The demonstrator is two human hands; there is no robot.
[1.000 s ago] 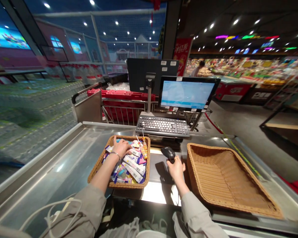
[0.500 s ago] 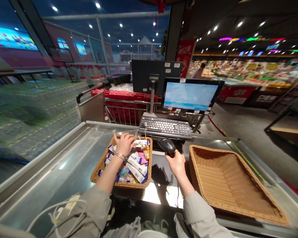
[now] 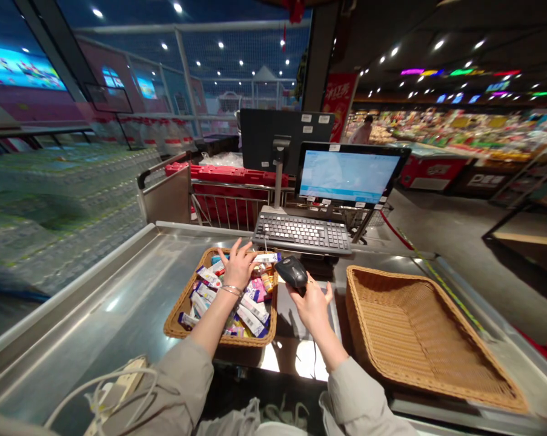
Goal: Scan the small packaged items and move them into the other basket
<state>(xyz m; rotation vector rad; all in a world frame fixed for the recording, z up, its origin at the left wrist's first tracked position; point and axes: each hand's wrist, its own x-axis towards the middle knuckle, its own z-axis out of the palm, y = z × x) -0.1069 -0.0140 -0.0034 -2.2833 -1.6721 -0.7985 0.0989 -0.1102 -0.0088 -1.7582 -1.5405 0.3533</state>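
Observation:
Over the left wicker basket (image 3: 172,321), which holds many small wrapped packets, my left hand (image 3: 237,266) has its fingers spread, with a white and blue packet (image 3: 266,258) at its fingertips by the basket's far right corner. My right hand (image 3: 313,300) is closed round the handle of a black barcode scanner (image 3: 291,271). The scanner's head points left towards that packet and is close to it. A second wicker basket (image 3: 418,327) with nothing in it stands to the right of my right hand.
Beyond the baskets are a black keyboard (image 3: 303,232) and a lit monitor (image 3: 350,174). A white cable and power strip (image 3: 119,384) lie at the lower left. Behind the counter (image 3: 132,272) stands a red-trimmed cart (image 3: 237,175); a person (image 3: 363,131) is far off.
My left hand has moved right and slightly up, with the packet now at its fingertips. My right hand has shifted the scanner left, closer to the packet.

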